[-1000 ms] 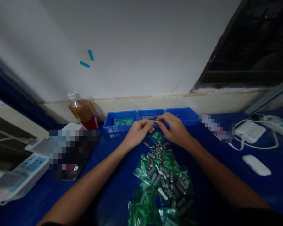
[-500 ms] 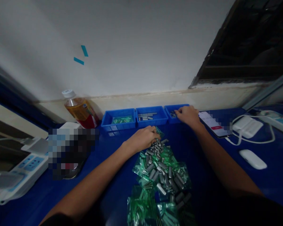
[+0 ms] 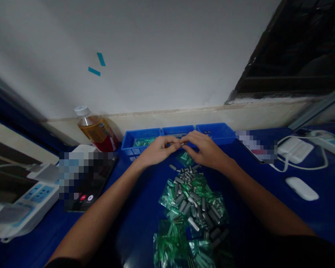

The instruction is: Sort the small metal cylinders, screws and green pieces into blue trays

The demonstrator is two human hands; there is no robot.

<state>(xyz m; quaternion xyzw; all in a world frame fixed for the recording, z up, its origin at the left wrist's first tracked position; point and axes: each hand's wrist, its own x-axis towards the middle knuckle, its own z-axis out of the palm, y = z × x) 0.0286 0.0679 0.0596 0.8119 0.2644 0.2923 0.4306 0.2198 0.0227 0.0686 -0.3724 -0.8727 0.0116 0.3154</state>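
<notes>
My left hand (image 3: 159, 149) and my right hand (image 3: 204, 148) meet in front of the blue trays, fingertips pinched together. A small metal piece (image 3: 182, 144) shows between them; its exact shape is too small to make out. Just below lies a heap of loose grey metal pieces (image 3: 187, 175), short bars and pins, mixed with green plastic bags (image 3: 170, 243) that hold slim metal parts. A small green bag (image 3: 185, 159) lies under my right hand. Behind my hands stand the left blue tray (image 3: 131, 149), the middle tray (image 3: 178, 129) and the right tray (image 3: 225, 137), partly hidden.
An amber drink bottle (image 3: 96, 130) stands at the wall on the left. Nearby are a power strip (image 3: 35, 199) and a dark phone (image 3: 96, 186). To the right lie another phone (image 3: 252, 149), a white charger (image 3: 296, 150) with cables, and a white case (image 3: 302, 188).
My right hand has come left out of the right tray to meet my left hand. My left hand has lifted off the metal heap, up and slightly left.
</notes>
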